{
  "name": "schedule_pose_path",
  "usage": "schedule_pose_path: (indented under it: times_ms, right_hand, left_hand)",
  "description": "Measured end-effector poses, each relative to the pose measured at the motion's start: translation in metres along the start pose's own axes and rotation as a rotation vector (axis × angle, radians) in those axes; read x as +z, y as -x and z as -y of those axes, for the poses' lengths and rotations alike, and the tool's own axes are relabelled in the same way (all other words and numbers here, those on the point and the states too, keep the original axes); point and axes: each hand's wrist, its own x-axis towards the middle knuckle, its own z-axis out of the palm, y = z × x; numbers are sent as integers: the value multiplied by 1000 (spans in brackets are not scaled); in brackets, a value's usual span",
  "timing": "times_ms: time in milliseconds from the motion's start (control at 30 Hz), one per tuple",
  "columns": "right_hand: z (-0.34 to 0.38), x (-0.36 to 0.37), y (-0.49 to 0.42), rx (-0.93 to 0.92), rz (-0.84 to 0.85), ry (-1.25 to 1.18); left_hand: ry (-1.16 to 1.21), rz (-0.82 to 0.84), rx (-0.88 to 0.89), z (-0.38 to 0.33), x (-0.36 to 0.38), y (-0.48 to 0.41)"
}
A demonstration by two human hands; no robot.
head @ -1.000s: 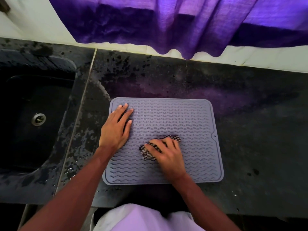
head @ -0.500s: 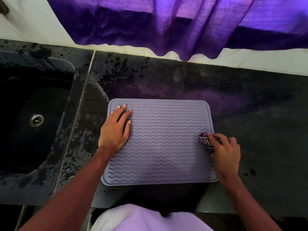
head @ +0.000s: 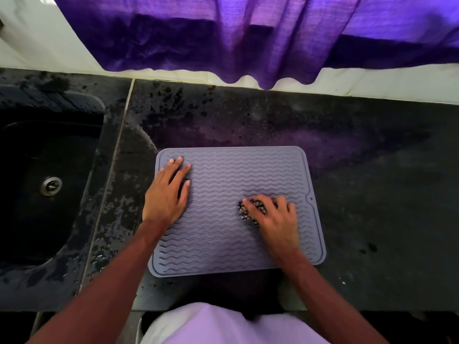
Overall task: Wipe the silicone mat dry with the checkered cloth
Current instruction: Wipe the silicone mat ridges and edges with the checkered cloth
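grey silicone mat [head: 223,194] lying near the table's [head: 372,194] front edge, left hand [head: 166,194] pressing flat, fingers spread wide, right hand [head: 278,217] bunching the checkered cloth [head: 244,211] against it

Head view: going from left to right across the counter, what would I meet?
Sink → left hand pressing flat on the silicone mat → right hand gripping the checkered cloth → bare dark counter.
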Motion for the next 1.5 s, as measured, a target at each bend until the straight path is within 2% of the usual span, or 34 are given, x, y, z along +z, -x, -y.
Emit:
schedule_pose_path:
  times_ms: [133,333,400,500,600,700,800,900,1033,1200,1400,1500]
  right_hand:
    - [-50,-2,22,52,3,107]
    - [-101,-18,44,272,102,168]
    - [-109,-22,47,346,128,141]
    - [-96,-31,39,439,72,-11]
    - [-45,-39,19,367,6,-195]
    - [32,-36,-4,183,32,-332]
    - [100,-30,-20,26,72,-354]
    - [125,-22,-22,-59,75,-276]
    - [101,-13,-14,-95,3,-174]
    - [31,-9,13,-93,-14,-21]
    - [-54,-19,39,44,97,180]
    - [-78,-27,48,210,152,168]
  left_hand:
    - [6,-8,4,0,0,0]
    - [-5,-4,-7,0,0,0]
    - [-11,-1,-7,-1,0,-1]
    - [-17,-4,-16,-4,0,-1]
    - [36,-28,-12,0,2,-1]
    - [129,-57,24,8,5,-2]
    - [114,-36,32,9,6,-2]
    - [59,-26,34,8,8,-1]
    - [49,-55,39,8,9,0]
    - [51,-81,48,9,10,1]
    - [45,-60,37,9,11,1]
    - [39,-48,26,8,11,1]
